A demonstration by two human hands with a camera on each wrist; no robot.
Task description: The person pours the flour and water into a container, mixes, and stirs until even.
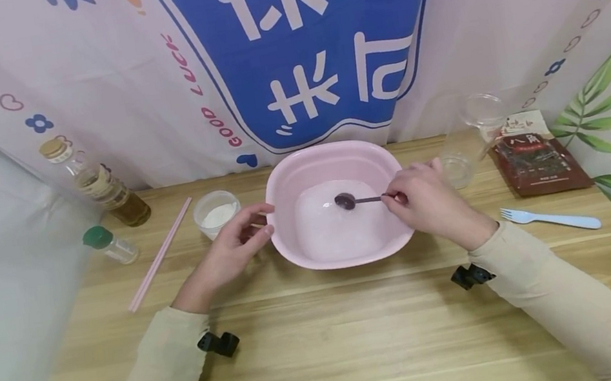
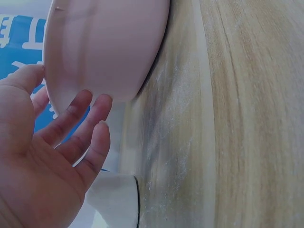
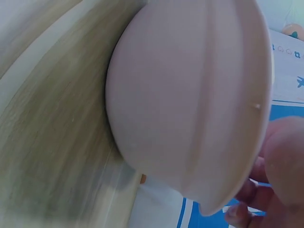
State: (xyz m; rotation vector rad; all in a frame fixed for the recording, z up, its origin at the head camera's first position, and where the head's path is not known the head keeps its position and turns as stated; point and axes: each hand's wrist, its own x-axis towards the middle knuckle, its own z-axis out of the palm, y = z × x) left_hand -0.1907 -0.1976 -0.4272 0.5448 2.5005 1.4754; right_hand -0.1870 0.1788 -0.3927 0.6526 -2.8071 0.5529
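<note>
A pink plastic basin (image 1: pixel 347 259) with whitish, cloudy contents stands on the wooden table. My left hand (image 1: pixel 233 243) touches its left rim with thumb and forefinger tips. In the left wrist view the other fingers (image 2: pixel 97 111) of that hand extend, loosely bent, beside the basin's outer wall (image 2: pixel 109 47). Over the right rim, my right hand (image 1: pixel 430 199) pinches the handle of a dark spoon (image 1: pixel 345 201), whose bowl is over the basin's contents. The right wrist view shows the basin's outside (image 3: pixel 161 95) and part of the right hand (image 3: pixel 285 166); the spoon is hidden there.
Left of the basin are a tub of white powder (image 1: pixel 218 216), pink chopsticks (image 1: pixel 160 253), a green-capped shaker (image 1: pixel 110 244) and a corked bottle of amber liquid (image 1: pixel 112 191). To the right lie a clear plastic cup (image 1: pixel 457 169), a brown packet (image 1: pixel 539 164) and a blue fork (image 1: pixel 552 219).
</note>
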